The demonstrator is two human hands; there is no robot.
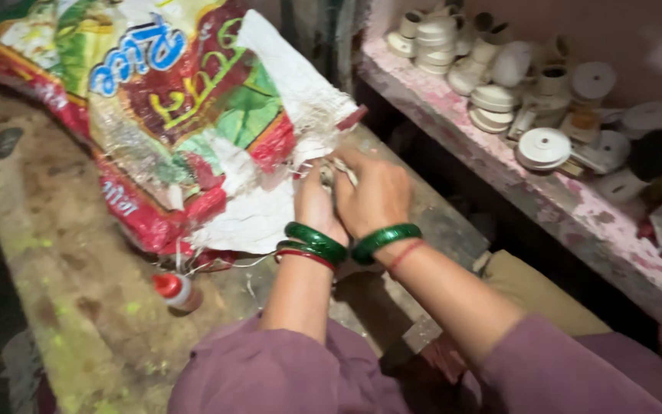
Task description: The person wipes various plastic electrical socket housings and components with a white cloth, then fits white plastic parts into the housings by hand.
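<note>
A large woven plastic sack [170, 115], printed in red, green and white, lies on the stained floor with its frayed open end toward me. My left hand [316, 203] and my right hand [377, 192] are pressed together at that frayed white edge, fingers closed on the sack's torn mouth and its loose threads. Green bangles ring both wrists, with a red thread on each. What lies between my fingers is hidden.
A small bottle with a red cap [176, 291] lies on the floor below the sack. A pink-stained ledge [515, 192] at the right carries many white spools and reels [499, 84]. A tan cushion [545, 299] sits by my right arm.
</note>
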